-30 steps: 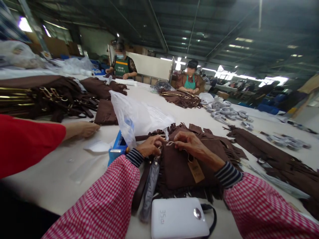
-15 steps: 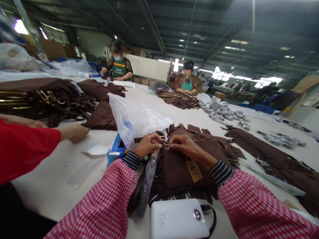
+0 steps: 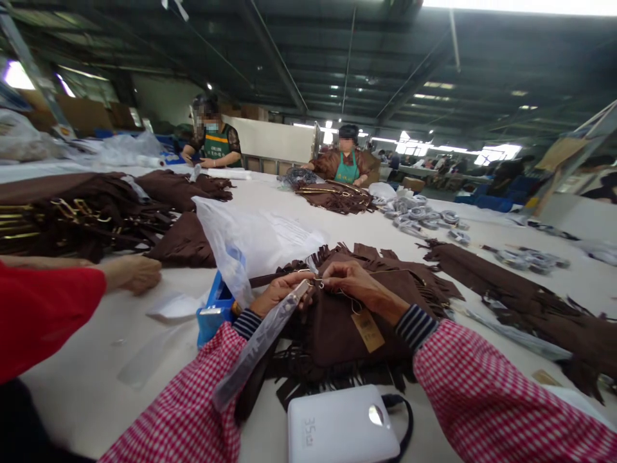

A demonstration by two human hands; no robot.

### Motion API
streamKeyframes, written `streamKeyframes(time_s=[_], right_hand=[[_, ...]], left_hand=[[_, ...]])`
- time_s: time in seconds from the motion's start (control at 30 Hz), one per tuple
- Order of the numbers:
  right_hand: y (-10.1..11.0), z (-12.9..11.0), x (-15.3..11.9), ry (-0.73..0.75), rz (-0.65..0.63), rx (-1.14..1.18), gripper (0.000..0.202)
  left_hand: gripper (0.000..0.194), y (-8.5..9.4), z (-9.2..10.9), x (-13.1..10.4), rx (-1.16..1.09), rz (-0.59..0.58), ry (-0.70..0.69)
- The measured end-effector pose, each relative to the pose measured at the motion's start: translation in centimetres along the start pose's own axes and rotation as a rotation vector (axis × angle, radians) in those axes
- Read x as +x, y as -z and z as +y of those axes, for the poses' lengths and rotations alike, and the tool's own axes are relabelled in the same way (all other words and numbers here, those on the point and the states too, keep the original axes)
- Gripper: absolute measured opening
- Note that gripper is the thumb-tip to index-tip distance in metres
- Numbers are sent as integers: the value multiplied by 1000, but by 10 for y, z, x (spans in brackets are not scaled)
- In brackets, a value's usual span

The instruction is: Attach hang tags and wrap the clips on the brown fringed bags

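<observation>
A brown fringed bag [image 3: 351, 321] lies in front of me, with a tan paper tag [image 3: 367, 331] hanging on a string over its front. At the bag's upper left edge, my left hand [image 3: 284, 292] is closed on a strap end wrapped in clear plastic [image 3: 260, 344], which slants down over my left sleeve. Close beside it, my right hand [image 3: 349, 280] pinches a small metal hook at the bag's edge. The fingertips of both hands nearly meet. Whether the hook is joined to the strap is too small to tell.
A blue bin [image 3: 214, 315] with a white plastic bag [image 3: 241, 238] stands left of my hands. A white power bank [image 3: 342, 424] lies in front. Brown bags [image 3: 62, 186] are piled at the left, near another person's red sleeve [image 3: 48, 308]. Wrapped coils [image 3: 414, 212] lie at the back right.
The plastic-wrapped strap has swung up and left across my left sleeve, and my left hand has turned around it. The view has shifted slightly. Another person's hand at left has drawn into a fist.
</observation>
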State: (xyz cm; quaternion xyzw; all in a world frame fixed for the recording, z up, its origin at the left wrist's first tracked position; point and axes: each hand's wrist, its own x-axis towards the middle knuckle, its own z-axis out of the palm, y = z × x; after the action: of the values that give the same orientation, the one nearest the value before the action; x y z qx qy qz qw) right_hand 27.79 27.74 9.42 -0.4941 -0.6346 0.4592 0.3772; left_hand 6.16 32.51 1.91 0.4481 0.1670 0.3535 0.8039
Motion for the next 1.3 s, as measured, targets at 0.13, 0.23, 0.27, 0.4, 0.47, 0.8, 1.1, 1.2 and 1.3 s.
streamKeyframes(time_s=[0.13, 0.23, 0.27, 0.4, 0.47, 0.8, 1.1, 1.2, 1.3], right_hand=[[4, -3, -4, -25, 21, -23, 25], [7, -5, -7, -5, 36, -10, 26], [8, -7, -8, 8, 37, -9, 25], [9, -20, -12, 11, -39, 5, 22], [8, -28, -14, 9, -87, -35, 19], [1, -42, 5, 133, -249, -369, 11], [-1, -26, 27, 36, -253, -386, 14], [-3, -27, 31, 36, -276, -383, 13], [-7, -29, 33, 41, -262, -405, 12]], left_hand=[[74, -7, -2, -1, -27, -1, -42], [67, -18, -2, -4, -54, 100, -69], [61, -21, -2, -5, -60, 133, -76], [46, -30, -2, -4, 62, 246, -151], [45, -30, -1, -2, 179, 311, -189], [48, -25, 4, -2, 321, 422, -240], [45, -23, 2, 0, 295, 395, -262], [45, -26, 4, -1, 282, 399, -249], [46, -29, 7, -2, 300, 408, -236]])
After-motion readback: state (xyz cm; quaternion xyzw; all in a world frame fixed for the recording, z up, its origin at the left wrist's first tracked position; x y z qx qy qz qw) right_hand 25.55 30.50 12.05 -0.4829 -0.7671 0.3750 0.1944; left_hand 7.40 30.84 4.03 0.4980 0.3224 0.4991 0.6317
